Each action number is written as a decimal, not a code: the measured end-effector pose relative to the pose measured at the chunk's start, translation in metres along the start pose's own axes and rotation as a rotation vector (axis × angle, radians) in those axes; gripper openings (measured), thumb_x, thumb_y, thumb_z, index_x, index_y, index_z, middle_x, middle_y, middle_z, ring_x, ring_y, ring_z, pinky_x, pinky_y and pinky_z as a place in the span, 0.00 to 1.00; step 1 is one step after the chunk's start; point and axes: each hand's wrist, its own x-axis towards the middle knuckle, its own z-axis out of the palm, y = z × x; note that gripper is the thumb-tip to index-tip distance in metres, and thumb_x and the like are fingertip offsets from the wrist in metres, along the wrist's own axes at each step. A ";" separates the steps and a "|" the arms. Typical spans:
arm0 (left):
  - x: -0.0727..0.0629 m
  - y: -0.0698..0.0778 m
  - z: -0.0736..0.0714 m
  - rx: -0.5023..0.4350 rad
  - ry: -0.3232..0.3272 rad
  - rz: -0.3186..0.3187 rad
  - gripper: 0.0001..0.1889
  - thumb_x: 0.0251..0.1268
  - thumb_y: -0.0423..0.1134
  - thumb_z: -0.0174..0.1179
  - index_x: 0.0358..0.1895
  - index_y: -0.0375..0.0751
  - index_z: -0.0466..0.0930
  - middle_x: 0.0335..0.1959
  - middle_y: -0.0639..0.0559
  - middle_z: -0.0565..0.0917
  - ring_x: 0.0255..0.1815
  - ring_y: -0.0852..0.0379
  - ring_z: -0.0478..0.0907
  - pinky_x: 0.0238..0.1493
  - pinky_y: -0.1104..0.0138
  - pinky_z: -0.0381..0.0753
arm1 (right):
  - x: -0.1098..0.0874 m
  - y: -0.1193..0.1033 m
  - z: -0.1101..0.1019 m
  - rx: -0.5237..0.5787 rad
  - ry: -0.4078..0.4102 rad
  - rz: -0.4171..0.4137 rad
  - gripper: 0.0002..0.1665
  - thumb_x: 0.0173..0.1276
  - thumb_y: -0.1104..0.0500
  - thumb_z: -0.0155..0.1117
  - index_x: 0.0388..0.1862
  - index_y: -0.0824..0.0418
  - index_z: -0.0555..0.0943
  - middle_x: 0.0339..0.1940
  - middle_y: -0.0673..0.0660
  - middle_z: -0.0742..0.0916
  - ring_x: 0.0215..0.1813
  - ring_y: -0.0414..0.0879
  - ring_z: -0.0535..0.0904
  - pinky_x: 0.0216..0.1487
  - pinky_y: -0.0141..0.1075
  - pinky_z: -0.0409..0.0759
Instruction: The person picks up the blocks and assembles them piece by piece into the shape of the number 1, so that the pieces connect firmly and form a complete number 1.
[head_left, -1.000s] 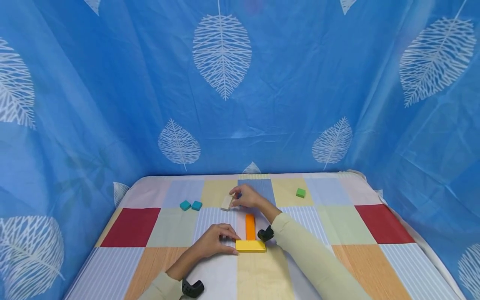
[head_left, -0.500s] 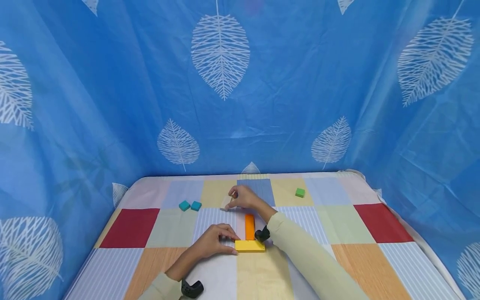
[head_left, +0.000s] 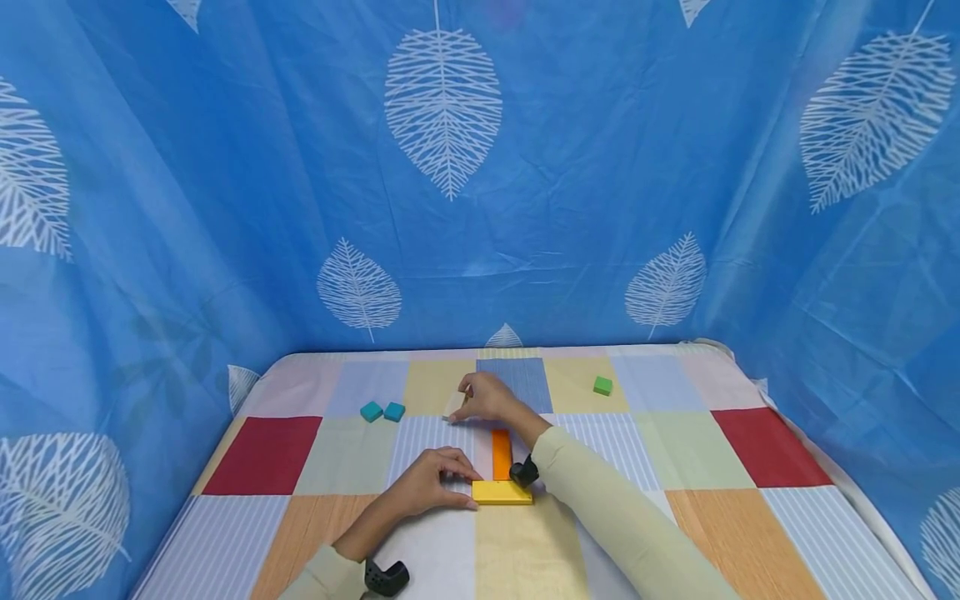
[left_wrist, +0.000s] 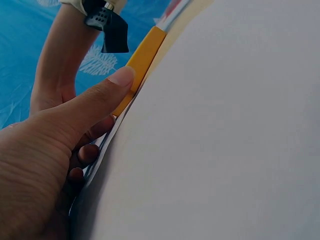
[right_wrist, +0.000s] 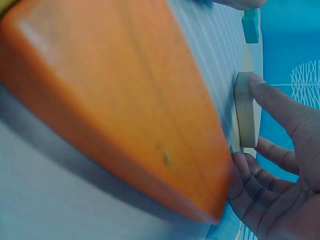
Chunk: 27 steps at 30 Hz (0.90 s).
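My left hand [head_left: 431, 482] pinches the left end of a yellow block [head_left: 504, 493] lying crosswise on the cloth, its thumb on the near side. An orange block [head_left: 501, 454] stretches away behind the yellow one, and together they look like an upside-down T. Farther back, my right hand [head_left: 487, 397] grips a pale wooden block [right_wrist: 245, 110] between thumb and fingers, with the thumb at one end. In the head view the hand covers most of that pale block. The orange block looms large in front of the right wrist camera.
Two teal blocks [head_left: 394, 412] lie side by side at the back left. Toward the back right sits a small green block [head_left: 603, 386]. A patchwork cloth [head_left: 720, 533] covers the table, and a blue leaf-print curtain [head_left: 555, 208] rises behind it.
The right hand has shifted slightly left with its fingers lower around the pale block, which shows less now. Its wrist has moved a little left over the yellow block's edge. The left hand stays put.
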 end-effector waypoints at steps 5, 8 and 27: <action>0.001 0.002 0.000 -0.004 -0.001 -0.009 0.14 0.52 0.43 0.79 0.44 0.51 0.92 0.38 0.62 0.86 0.42 0.62 0.78 0.53 0.65 0.77 | -0.001 0.000 -0.003 -0.009 -0.011 0.005 0.34 0.53 0.48 0.84 0.54 0.62 0.82 0.35 0.52 0.82 0.36 0.47 0.76 0.41 0.36 0.80; 0.002 0.002 0.000 0.000 -0.008 0.005 0.15 0.53 0.45 0.79 0.44 0.52 0.92 0.38 0.63 0.85 0.42 0.63 0.78 0.53 0.66 0.77 | 0.000 0.003 -0.005 -0.028 -0.020 -0.018 0.34 0.53 0.48 0.84 0.54 0.63 0.82 0.34 0.51 0.83 0.36 0.46 0.77 0.41 0.35 0.80; 0.001 -0.002 -0.001 0.031 -0.015 -0.017 0.14 0.53 0.47 0.78 0.45 0.54 0.92 0.38 0.67 0.85 0.43 0.64 0.79 0.55 0.65 0.78 | -0.012 0.015 -0.030 0.091 -0.043 -0.077 0.33 0.58 0.51 0.80 0.58 0.67 0.82 0.47 0.59 0.85 0.27 0.48 0.84 0.29 0.35 0.83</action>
